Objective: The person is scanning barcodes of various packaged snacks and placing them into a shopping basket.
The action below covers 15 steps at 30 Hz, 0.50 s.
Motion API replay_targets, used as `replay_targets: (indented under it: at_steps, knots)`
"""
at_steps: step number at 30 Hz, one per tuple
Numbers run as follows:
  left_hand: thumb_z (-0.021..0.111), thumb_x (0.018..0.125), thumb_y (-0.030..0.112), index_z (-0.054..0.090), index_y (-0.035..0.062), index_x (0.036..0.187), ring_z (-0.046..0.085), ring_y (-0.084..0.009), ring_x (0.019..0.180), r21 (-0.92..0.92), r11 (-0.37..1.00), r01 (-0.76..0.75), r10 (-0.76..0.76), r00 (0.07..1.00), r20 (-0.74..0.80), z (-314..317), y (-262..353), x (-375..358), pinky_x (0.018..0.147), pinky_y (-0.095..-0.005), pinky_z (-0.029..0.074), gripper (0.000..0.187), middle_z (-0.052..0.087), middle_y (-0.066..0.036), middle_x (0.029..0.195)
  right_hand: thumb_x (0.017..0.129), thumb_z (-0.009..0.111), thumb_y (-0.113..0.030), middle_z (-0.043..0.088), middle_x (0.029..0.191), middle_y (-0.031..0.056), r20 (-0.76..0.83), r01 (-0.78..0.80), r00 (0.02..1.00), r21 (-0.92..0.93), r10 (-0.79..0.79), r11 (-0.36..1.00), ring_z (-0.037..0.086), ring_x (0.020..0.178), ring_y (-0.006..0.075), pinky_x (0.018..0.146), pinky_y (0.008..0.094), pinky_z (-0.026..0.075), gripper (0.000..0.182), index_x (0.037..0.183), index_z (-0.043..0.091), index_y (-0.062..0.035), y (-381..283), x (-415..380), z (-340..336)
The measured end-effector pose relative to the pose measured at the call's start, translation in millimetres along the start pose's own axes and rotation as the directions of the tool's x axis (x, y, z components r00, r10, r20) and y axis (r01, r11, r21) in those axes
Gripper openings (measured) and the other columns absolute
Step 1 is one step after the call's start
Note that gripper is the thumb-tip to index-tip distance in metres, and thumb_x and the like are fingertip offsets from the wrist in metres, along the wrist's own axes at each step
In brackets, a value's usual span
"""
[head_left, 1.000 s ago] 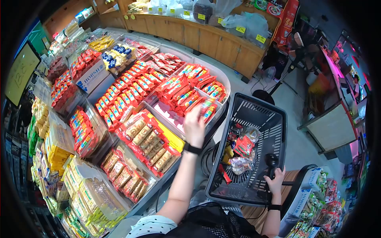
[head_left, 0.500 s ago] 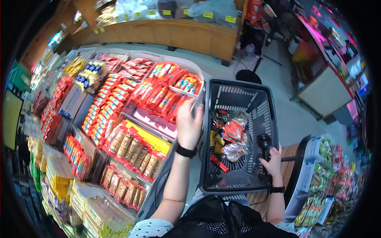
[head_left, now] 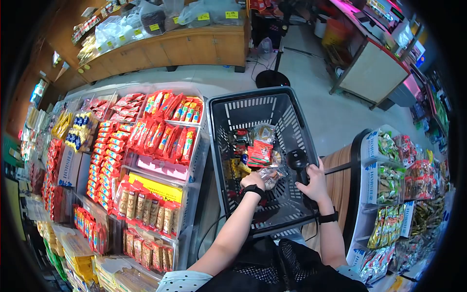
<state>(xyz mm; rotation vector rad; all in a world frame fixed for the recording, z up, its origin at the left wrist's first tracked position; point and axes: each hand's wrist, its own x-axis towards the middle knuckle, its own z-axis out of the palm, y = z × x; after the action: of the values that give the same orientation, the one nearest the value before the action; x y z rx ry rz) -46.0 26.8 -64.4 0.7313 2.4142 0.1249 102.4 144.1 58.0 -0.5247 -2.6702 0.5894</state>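
Observation:
My left hand [head_left: 253, 181] reaches down inside the dark plastic basket [head_left: 214, 146], beside several small wrapped packets. Its fingers are bent near a yellow packet [head_left: 239, 168] and a clear wrapped packet [head_left: 272, 175]; whether they hold anything is unclear. A red packet [head_left: 260, 152] lies just above them. My right hand [head_left: 314, 185] is at the basket's right side, wrapped round the handle of a black scanner-like device [head_left: 297, 159], whose round head points into the basket.
A display of red-wrapped snacks [head_left: 160, 141] stands left of the basket. To the right is a shelf of bagged goods [head_left: 389, 187] with a wood-grain side [head_left: 338, 170]. Behind are a wooden counter [head_left: 194, 48], a round black stand base [head_left: 272, 79] and a desk [head_left: 372, 73].
My left hand has moved from the red snacks on the display into the basket. The view has turned, so the basket appears further left. My right hand still grips the black device.

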Motion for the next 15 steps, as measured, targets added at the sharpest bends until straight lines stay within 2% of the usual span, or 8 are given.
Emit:
replay_targets:
  at_steps: [1, 4, 5, 8, 9, 11, 13, 15]
  knots:
    - [0.049, 0.082, 0.029, 0.066, 0.0095, 0.089, 0.064, -0.0256, 0.081, 0.077, 0.996, 0.045, -0.052, 0.994, 0.097, 7, -1, -1, 0.069, -0.037, 0.051, 0.027, 0.066, -0.011, 0.088, 0.053, 0.067, -0.023, 0.052, 0.073, 0.012, -0.003, -0.011, 1.0, -0.001, 0.011, 1.0, 0.053, 0.08, 0.0296, 0.103, 0.0509, 0.021, 0.04, 0.087, 0.06, -0.001, -3, 1, 0]
    - [0.049, 0.081, 0.026, 0.06, 0.0062, 0.103, 0.061, -0.0254, 0.093, 0.038, 0.997, 0.062, -0.07, 0.962, 0.262, 51, -14, 2, 0.077, -0.0346, 0.049, 0.032, 0.062, -0.015, 0.102, 0.054, 0.067, -0.023, 0.05, 0.07, 0.0117, -0.036, 0.003, 0.999, 0.012, -0.003, 1.0, 0.053, 0.077, 0.0287, 0.102, 0.0513, 0.022, 0.041, 0.087, 0.059, -0.0007, -6, -1, 1]
    - [0.051, 0.08, 0.029, 0.054, 0.0036, 0.111, 0.06, -0.0262, 0.096, 0.019, 0.994, 0.11, -0.111, 0.953, 0.283, 71, -19, 2, 0.08, -0.0351, 0.048, 0.04, 0.06, -0.017, 0.106, 0.054, 0.067, -0.023, 0.05, 0.07, 0.0117, -0.039, -0.004, 0.999, 0.012, 0.005, 1.0, 0.053, 0.077, 0.0287, 0.102, 0.0513, 0.022, 0.041, 0.087, 0.059, -0.0007, -5, -2, 1]
    - [0.059, 0.074, 0.04, 0.023, 0.0008, 0.13, 0.056, -0.0315, 0.102, -0.11, 0.961, 0.254, -0.196, 0.904, 0.38, 108, -26, 8, 0.086, -0.0382, 0.045, 0.077, 0.052, -0.023, 0.115, 0.054, 0.067, -0.022, 0.05, 0.068, 0.0117, -0.023, -0.007, 1.0, -0.011, 0.007, 1.0, 0.053, 0.076, 0.0282, 0.102, 0.0507, 0.022, 0.041, 0.087, 0.059, 0.0005, -6, -1, -2]
    - [0.059, 0.074, 0.04, 0.023, 0.0008, 0.13, 0.056, -0.0315, 0.102, -0.106, 0.963, 0.248, -0.191, 0.905, 0.379, 105, -24, 7, 0.086, -0.0382, 0.045, 0.077, 0.052, -0.023, 0.115, 0.054, 0.067, -0.022, 0.05, 0.068, 0.0118, -0.032, -0.001, 0.999, -0.012, 0.0, 1.0, 0.053, 0.075, 0.0283, 0.103, 0.0505, 0.022, 0.04, 0.086, 0.059, 0.0009, -7, -1, -3]
    - [0.044, 0.084, 0.027, 0.03, 0.0036, 0.126, 0.058, -0.031, 0.099, -0.246, 0.879, 0.407, -0.306, 0.88, 0.364, 97, -18, 8, 0.083, -0.0395, 0.046, 0.05, 0.057, -0.021, 0.107, 0.054, 0.066, -0.022, 0.05, 0.067, 0.0119, -0.047, 0.0, 0.999, -0.014, -0.001, 1.0, 0.053, 0.075, 0.0284, 0.103, 0.0502, 0.022, 0.04, 0.085, 0.059, 0.0013, -8, 0, -4]
    - [0.047, 0.082, 0.031, 0.036, 0.0051, 0.12, 0.059, -0.0317, 0.097, -0.257, 0.892, 0.373, -0.279, 0.899, 0.338, 80, -21, 3, 0.082, -0.0398, 0.046, 0.047, 0.059, -0.021, 0.105, 0.054, 0.066, -0.022, 0.05, 0.067, 0.0124, -0.053, 0.006, 0.999, 0.014, -0.005, 1.0, 0.053, 0.074, 0.0294, 0.103, 0.0501, 0.022, 0.04, 0.084, 0.059, 0.0018, -8, 1, -4]
    - [0.051, 0.081, 0.034, 0.04, 0.0044, 0.117, 0.059, -0.0329, 0.095, -0.46, 0.788, 0.409, -0.37, 0.912, 0.178, 80, -24, 4, 0.082, -0.0411, 0.046, 0.048, 0.06, -0.021, 0.101, 0.054, 0.066, -0.022, 0.05, 0.067, 0.0129, -0.052, 0.003, 0.999, 0.017, -0.003, 1.0, 0.053, 0.075, 0.0299, 0.103, 0.0503, 0.022, 0.04, 0.084, 0.059, 0.0021, -5, -1, -3]
